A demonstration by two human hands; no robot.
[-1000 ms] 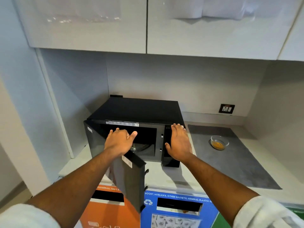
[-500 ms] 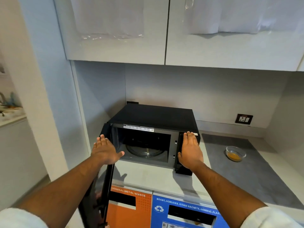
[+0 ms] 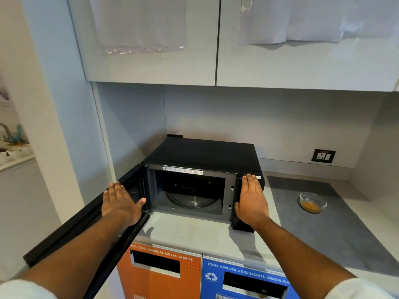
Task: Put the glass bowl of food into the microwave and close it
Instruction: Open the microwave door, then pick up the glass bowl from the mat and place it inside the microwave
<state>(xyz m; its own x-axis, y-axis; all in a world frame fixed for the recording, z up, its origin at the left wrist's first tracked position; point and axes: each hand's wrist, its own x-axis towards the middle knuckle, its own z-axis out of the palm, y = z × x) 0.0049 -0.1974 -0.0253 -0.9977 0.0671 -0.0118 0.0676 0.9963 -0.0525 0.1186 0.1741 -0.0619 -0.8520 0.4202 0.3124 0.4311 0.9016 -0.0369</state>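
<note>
1. Glass bowl [image 3: 313,202] of food sits on the tabletop [image 3: 194,231], right of the microwave [image 3: 205,165], untouched.
2. I see my left hand [image 3: 121,205] flat, fingers spread, against the swung-out door [image 3: 86,229].
3. My right hand [image 3: 252,200] lies flat on the control panel, gripping nothing.

"GENERAL METAL WASTE", orange bin [image 3: 159,275]

The person is wearing a white, soft-looking long-sleeved top with both sleeves [image 3: 23,289] pushed back above the elbows; the forearms are showing bare; the left hand [image 3: 121,203] and right hand [image 3: 251,201] are wearing no gloves.
</note>
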